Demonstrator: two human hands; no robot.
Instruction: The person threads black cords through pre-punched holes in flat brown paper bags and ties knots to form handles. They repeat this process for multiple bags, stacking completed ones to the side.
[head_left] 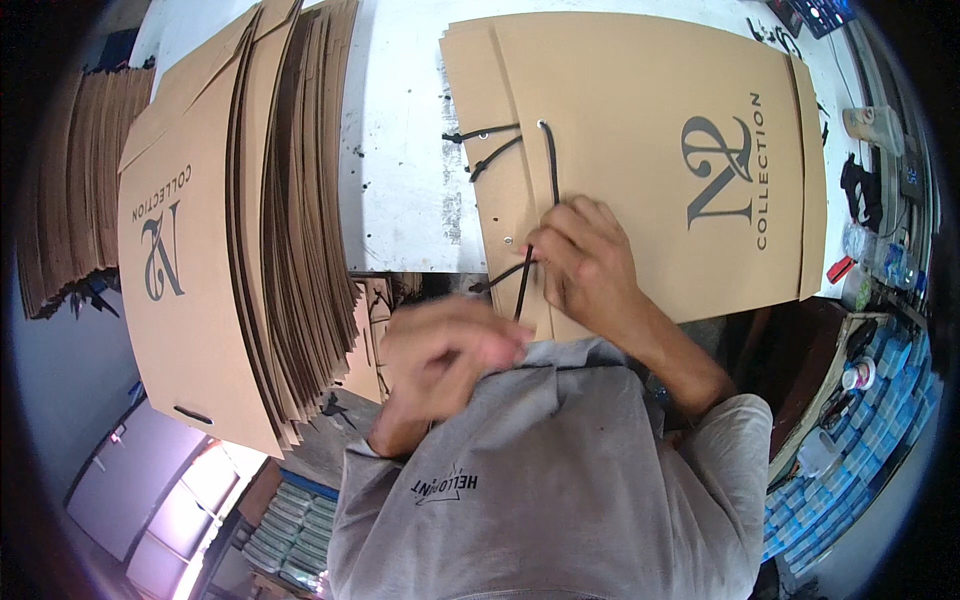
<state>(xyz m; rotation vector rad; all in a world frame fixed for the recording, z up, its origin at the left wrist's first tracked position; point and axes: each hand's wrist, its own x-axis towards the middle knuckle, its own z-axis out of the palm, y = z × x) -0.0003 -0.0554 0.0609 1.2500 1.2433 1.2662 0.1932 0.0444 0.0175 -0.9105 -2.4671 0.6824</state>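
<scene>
A flat brown paper bag (620,130) lies on the white table, with dark printing on its face and metal eyelets along its folded left part. Black cord (552,165) runs from the upper eyelet down to my right hand (588,262). That hand rests on the bag by the lower eyelet, fingers closed in a pinch on the cord. A straight length of cord slants from those fingertips toward my left hand (450,350). Motion smears my left hand, hiding whether it grips the cord's end. Knotted cord loops of bags underneath stick out at the left edge.
A thick stack of brown paper bags (200,230) stands at the left, with another stack (85,180) beyond it. A plastic cup (872,126), bottles (890,258) and a red object (840,269) sit on the right. Blue-wrapped packs (850,480) are at lower right.
</scene>
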